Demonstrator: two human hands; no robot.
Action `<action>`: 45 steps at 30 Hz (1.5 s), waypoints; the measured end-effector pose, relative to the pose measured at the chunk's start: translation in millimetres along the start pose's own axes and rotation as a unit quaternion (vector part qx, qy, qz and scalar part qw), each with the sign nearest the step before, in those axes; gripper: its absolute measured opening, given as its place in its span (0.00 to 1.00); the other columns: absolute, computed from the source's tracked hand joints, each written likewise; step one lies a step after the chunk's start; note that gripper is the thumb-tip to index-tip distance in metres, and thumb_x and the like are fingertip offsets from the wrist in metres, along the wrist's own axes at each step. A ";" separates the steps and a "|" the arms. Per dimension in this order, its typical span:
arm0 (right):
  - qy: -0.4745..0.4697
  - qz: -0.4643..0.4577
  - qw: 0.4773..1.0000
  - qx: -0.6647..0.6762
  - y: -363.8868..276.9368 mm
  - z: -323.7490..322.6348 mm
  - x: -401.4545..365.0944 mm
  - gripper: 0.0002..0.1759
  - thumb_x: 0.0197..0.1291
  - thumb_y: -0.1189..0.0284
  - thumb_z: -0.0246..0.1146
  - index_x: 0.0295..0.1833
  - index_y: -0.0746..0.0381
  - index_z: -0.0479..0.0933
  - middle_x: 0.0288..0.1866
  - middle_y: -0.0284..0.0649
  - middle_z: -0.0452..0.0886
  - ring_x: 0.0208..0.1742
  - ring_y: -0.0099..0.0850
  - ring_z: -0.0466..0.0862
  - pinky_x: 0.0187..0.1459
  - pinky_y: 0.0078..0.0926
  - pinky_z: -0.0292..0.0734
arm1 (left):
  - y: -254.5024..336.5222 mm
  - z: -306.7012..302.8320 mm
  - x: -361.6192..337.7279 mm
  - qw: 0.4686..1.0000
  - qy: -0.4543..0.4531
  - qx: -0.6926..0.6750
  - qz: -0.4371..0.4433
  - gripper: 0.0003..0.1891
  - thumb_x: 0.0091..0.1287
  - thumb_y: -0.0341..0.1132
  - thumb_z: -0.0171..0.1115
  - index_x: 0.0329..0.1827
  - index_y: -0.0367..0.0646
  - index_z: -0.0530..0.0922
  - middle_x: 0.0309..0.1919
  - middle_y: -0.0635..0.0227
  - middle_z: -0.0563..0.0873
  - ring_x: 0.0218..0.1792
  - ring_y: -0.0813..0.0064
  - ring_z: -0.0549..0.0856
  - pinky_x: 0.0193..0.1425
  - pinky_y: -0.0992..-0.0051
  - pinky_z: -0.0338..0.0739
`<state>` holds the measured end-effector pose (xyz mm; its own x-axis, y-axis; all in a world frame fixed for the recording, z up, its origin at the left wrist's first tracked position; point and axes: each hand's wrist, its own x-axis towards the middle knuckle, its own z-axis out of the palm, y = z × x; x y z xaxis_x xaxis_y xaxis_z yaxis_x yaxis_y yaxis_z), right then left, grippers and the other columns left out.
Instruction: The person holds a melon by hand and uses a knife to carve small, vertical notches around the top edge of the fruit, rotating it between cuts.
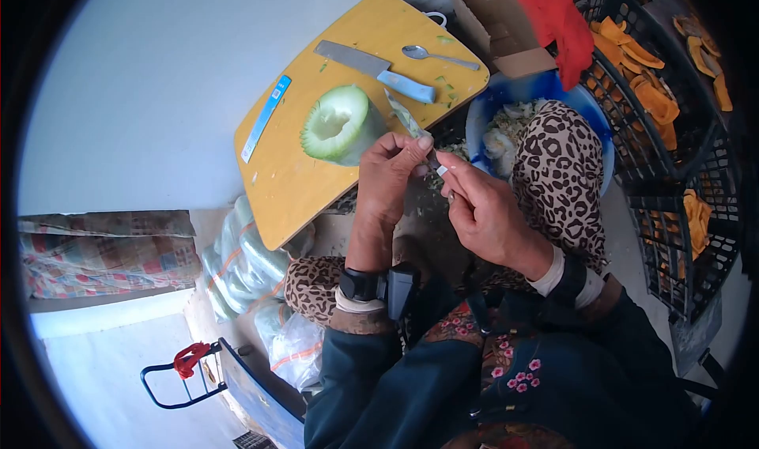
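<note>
My right hand (494,220) is closed round the handle of a small pointed knife (405,115), whose blade points up and to the left. My left hand (385,174) pinches the same blade near its base between thumb and fingers; bits of pale green stick to the metal. Just left of the blade stands a hollowed piece of pale green melon or gourd (366,135) with a notched, zigzag rim, on a yellow board (281,188). Behind it lie a cleaver (353,57) with a light blue handle and a metal spoon (439,56). A blue-and-white strip (266,118) lies at the board's left.
Right of the board is a blue basin (484,101) with pale scraps, beside my leopard-print knee (557,152). Black crates (672,164) with orange peel-like pieces line the right. A cardboard box (494,18) and red cloth (560,26) stand behind. Plastic-wrapped bundles (245,251) lie left.
</note>
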<state>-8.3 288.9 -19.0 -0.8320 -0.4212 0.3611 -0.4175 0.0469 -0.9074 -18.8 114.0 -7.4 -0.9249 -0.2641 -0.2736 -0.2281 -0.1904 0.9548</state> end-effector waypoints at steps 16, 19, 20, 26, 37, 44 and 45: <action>0.044 0.009 0.997 -0.059 -31.5 -69.1 -53.1 0.27 0.60 0.89 0.56 0.67 0.72 0.70 0.43 0.51 0.81 0.41 0.40 0.86 0.45 0.31 0.81 | -23.6 48.5 39.2 0.993 -0.016 -0.065 -0.102 0.16 0.71 0.48 0.67 0.43 0.44 0.79 0.39 0.69 0.84 0.37 0.75 0.85 0.40 0.73 0.81; 0.077 0.069 0.990 -0.095 -39.9 -74.3 -56.1 0.27 0.59 0.89 0.56 0.67 0.72 0.70 0.43 0.52 0.82 0.41 0.43 0.86 0.46 0.32 0.81 | -31.5 51.9 38.0 0.993 -0.007 -0.053 -0.107 0.21 0.73 0.49 0.64 0.56 0.42 0.75 0.49 0.63 0.81 0.45 0.68 0.84 0.47 0.66 0.81; 0.081 0.063 0.990 -0.100 -39.7 -73.7 -55.7 0.27 0.60 0.89 0.56 0.66 0.72 0.70 0.43 0.53 0.82 0.42 0.45 0.86 0.46 0.33 0.81 | -33.6 53.5 31.8 0.995 -0.005 -0.055 -0.085 0.23 0.73 0.50 0.64 0.59 0.41 0.74 0.51 0.61 0.80 0.48 0.67 0.84 0.49 0.66 0.81; 0.059 0.034 0.991 -0.116 -32.1 -63.3 -53.1 0.27 0.58 0.88 0.56 0.66 0.72 0.70 0.47 0.58 0.81 0.45 0.52 0.85 0.46 0.41 0.81 | -16.2 87.5 -12.3 0.993 -0.018 0.069 0.095 0.46 0.62 0.45 0.75 0.77 0.37 0.56 0.65 0.48 0.70 0.57 0.61 0.80 0.55 0.64 0.80; 0.039 -0.019 0.980 -0.196 -46.9 -79.2 -59.4 0.27 0.59 0.87 0.56 0.67 0.71 0.70 0.45 0.56 0.80 0.42 0.48 0.84 0.45 0.39 0.80 | -13.4 65.5 6.3 0.961 0.127 0.170 0.176 0.33 0.63 0.31 0.71 0.69 0.31 0.66 0.61 0.44 0.75 0.42 0.67 0.87 0.48 0.68 0.81; 0.078 0.044 0.994 -0.070 -24.9 -68.7 -48.9 0.29 0.60 0.86 0.55 0.69 0.69 0.70 0.40 0.47 0.83 0.38 0.32 0.85 0.44 0.29 0.80 | 5.4 18.0 -31.4 0.781 0.213 0.447 0.381 0.20 0.62 0.25 0.67 0.58 0.35 0.77 0.56 0.47 0.79 0.57 0.55 0.80 0.58 0.61 0.76; 0.067 0.051 0.994 -0.063 -20.7 -64.5 -46.1 0.29 0.60 0.86 0.56 0.69 0.69 0.70 0.40 0.47 0.83 0.38 0.33 0.85 0.44 0.29 0.80 | 4.0 11.3 -31.2 0.748 0.261 0.450 0.412 0.21 0.62 0.24 0.67 0.59 0.36 0.77 0.58 0.46 0.78 0.60 0.49 0.78 0.62 0.58 0.74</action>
<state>15.1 365.8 -3.1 -0.9100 -0.2852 0.3008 -0.3636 0.2006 -0.9097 5.8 132.1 6.2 -0.6737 -0.3185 0.6668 0.0246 0.8922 0.4510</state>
